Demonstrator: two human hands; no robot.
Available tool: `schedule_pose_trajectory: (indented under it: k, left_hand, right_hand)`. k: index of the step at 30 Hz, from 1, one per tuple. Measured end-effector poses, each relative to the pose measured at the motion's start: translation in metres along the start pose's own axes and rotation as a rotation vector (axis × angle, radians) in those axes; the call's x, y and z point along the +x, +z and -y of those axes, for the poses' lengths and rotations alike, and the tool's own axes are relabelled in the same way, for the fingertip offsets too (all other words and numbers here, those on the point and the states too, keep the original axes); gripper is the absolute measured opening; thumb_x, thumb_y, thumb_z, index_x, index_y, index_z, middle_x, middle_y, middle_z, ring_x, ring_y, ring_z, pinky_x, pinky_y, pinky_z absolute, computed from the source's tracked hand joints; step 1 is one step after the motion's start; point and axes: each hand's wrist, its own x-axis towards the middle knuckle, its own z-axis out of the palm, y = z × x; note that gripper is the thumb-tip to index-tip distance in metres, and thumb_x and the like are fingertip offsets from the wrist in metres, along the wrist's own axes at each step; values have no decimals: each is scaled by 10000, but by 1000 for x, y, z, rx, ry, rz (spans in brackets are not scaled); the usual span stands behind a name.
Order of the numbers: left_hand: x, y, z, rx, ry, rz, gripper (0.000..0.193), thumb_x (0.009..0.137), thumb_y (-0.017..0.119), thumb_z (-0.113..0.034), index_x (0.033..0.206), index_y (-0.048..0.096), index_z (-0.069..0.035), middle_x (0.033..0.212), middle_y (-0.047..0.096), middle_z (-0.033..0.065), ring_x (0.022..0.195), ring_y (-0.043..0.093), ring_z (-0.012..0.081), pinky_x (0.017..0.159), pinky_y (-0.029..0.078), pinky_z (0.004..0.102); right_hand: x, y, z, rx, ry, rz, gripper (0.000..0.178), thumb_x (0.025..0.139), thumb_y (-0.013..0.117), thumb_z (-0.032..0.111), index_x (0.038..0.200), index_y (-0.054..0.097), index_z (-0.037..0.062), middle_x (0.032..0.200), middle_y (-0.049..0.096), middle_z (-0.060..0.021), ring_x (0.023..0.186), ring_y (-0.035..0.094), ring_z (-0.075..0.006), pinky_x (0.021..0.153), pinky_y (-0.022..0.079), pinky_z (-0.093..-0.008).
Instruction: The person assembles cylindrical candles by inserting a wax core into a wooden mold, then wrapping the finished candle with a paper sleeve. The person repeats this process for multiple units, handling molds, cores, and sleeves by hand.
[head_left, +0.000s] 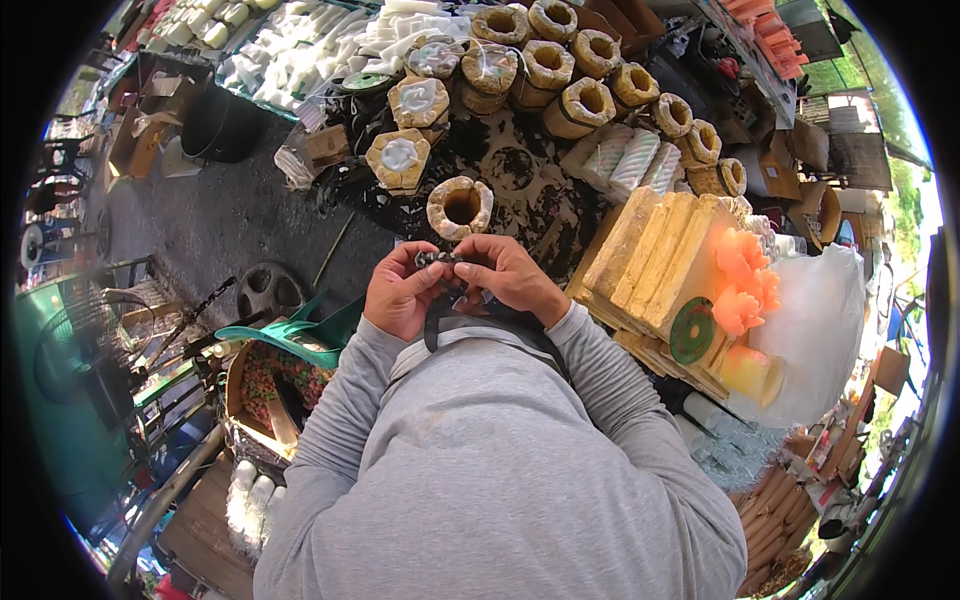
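Note:
Close to my waist, both hands pinch one small, dark, knobbly piece (437,259) with pale glints; its kind is too small to tell. My left hand (400,290) grips its left end between thumb and fingers. From the other side, my right hand (510,277) holds the right end with thumb and forefinger. Just beyond my hands stands a hollow, yellowish mold (440,212) with a round dark opening. A dark strap (432,328) hangs below my fingers, partly hidden by my grey shirt.
Several similar molds (545,62) stand ahead, some filled with white material (398,155). White sticks (300,55) are heaped at the far left. On my right are stacked yellowish slabs (650,250) and an orange flower-shaped piece (743,280). A green chair (290,338) is at my left.

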Motion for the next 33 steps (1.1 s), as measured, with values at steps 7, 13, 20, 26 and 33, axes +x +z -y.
schedule_pose_trajectory:
  k: [7,13,20,26,33]
  left_hand:
    - [25,-10,6,789,326,-318,233,979,781,-87,1201,735,-34,736,615,-39,613,525,25,491,411,221]
    - [58,-7,0,1220,734,-327,466,959,841,-354,1260,756,-9,778,642,5,664,554,86,584,520,276]
    - [85,-14,-16,1353,726,-206,436,944,839,-263,1302,750,-29,913,777,181,744,739,256,705,568,388]
    - [96,-21,2,1374,747,-391,309,959,805,-141,1249,778,-37,1078,761,216,828,738,304,722,574,394]
    - [90,-14,5,1155,557,-357,203,1032,735,-178,1165,713,-26,987,778,166,847,749,255,750,584,387]
  right_hand:
    - [10,-14,-30,-31,-240,-462,144,938,797,24,1044,700,15,755,661,11,579,596,-45,470,472,-229]
    - [46,-54,-28,31,-234,-585,376,999,739,62,1361,694,-32,719,613,31,523,541,-55,480,480,-240]
    - [77,-62,-6,-35,-96,-515,228,1008,712,187,1000,819,-14,756,694,5,561,570,-81,484,485,-282]
    - [85,-62,1,-173,21,-525,349,991,755,245,752,733,-8,631,597,7,518,539,-98,452,444,-322]
    - [86,-51,-9,-302,-108,-536,177,1014,645,112,1076,775,8,752,693,-16,586,579,-79,473,483,-299]
